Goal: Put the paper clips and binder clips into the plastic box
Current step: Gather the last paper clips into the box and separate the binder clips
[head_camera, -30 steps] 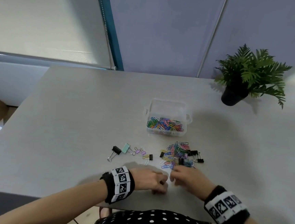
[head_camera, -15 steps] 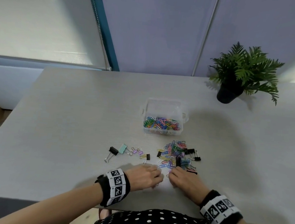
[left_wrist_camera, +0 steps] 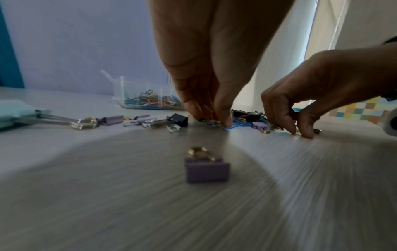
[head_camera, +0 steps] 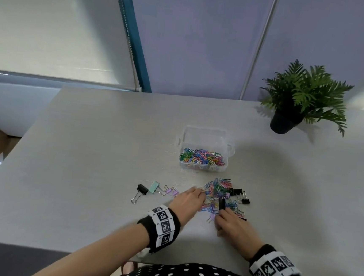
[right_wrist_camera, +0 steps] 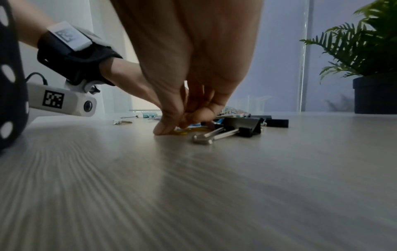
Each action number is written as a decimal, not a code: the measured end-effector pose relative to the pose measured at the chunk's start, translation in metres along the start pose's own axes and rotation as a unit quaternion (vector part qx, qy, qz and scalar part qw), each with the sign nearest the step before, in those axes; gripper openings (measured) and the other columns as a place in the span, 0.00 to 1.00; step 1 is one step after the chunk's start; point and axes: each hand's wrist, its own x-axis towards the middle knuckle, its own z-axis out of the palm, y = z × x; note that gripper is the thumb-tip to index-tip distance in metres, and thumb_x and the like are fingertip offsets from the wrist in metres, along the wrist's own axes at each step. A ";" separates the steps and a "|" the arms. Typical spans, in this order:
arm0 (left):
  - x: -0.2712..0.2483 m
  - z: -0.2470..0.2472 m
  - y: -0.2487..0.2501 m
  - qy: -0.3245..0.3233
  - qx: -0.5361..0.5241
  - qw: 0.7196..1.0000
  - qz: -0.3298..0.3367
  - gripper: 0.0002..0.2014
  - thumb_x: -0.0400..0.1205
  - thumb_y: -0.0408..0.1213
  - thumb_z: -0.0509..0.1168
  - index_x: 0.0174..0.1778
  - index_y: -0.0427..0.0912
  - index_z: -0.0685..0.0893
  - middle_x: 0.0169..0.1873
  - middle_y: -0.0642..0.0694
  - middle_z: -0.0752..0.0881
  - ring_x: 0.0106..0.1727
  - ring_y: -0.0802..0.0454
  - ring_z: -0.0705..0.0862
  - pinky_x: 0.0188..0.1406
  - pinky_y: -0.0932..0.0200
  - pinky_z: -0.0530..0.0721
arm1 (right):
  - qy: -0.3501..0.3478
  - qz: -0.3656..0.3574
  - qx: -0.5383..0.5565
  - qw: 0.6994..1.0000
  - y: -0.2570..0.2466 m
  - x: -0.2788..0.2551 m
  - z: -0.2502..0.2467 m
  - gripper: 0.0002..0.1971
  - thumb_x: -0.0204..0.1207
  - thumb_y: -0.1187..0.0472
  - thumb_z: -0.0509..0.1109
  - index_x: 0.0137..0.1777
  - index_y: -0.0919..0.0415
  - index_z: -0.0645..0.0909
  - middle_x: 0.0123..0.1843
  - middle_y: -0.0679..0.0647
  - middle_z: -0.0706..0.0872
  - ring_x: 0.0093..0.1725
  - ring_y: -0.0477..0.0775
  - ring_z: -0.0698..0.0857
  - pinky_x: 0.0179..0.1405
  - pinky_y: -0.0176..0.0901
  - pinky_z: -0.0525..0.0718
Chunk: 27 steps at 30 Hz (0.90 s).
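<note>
A clear plastic box (head_camera: 205, 137) holds coloured paper clips at the table's middle. In front of it lies a loose pile of paper clips (head_camera: 218, 192) with black binder clips (head_camera: 241, 194) at its right. My left hand (head_camera: 201, 192) reaches into the pile's left edge. In the left wrist view its thumb and fingers (left_wrist_camera: 223, 118) pinch a small clip beside a blue paper clip (left_wrist_camera: 236, 124). My right hand (head_camera: 220, 212) is at the pile's near edge; its thumb and curled fingers (right_wrist_camera: 167, 129) pinch a yellow paper clip (right_wrist_camera: 193, 130) against the table. A black binder clip (right_wrist_camera: 242, 127) lies just right of them.
Left of the pile lie a black binder clip (head_camera: 141, 189), a mint one (head_camera: 154, 186) and small purple ones (head_camera: 171, 190). One purple binder clip (left_wrist_camera: 207, 168) sits under my left wrist. A potted fern (head_camera: 298, 101) stands at the back right.
Both hands have moved forward from the near table edge into the pile of clips, the left further than the right. The box and the clips at the left have not moved.
</note>
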 end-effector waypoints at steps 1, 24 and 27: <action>0.003 0.003 0.001 -0.003 0.014 1.000 0.008 0.15 0.80 0.23 0.59 0.62 0.33 0.74 0.61 0.37 0.77 0.63 0.41 0.76 0.61 0.49 0.80 | 0.000 0.003 -0.003 1.000 0.001 -0.001 0.000 0.26 0.39 0.59 0.83 0.30 0.49 0.68 0.34 0.41 0.76 0.38 0.43 0.65 0.22 0.32 0.71; 0.009 -0.054 -0.076 0.034 -0.401 0.906 -0.128 0.04 0.80 0.33 0.66 0.47 0.38 0.83 0.28 0.53 0.80 0.26 0.67 0.78 0.32 0.74 0.78 | 0.006 0.064 0.091 0.994 -0.021 0.057 -0.023 0.16 0.60 0.62 0.78 0.44 0.61 0.77 0.46 0.54 0.83 0.48 0.53 0.79 0.34 0.38 0.69; 0.022 -0.068 -0.079 0.046 -0.394 0.910 -0.122 0.04 0.80 0.34 0.66 0.48 0.39 0.82 0.28 0.52 0.78 0.28 0.63 0.79 0.37 0.69 0.82 | -0.044 0.056 0.034 0.997 -0.018 0.057 -0.022 0.27 0.30 0.52 0.87 0.27 0.54 0.76 0.30 0.45 0.80 0.31 0.45 0.81 0.17 0.32 0.66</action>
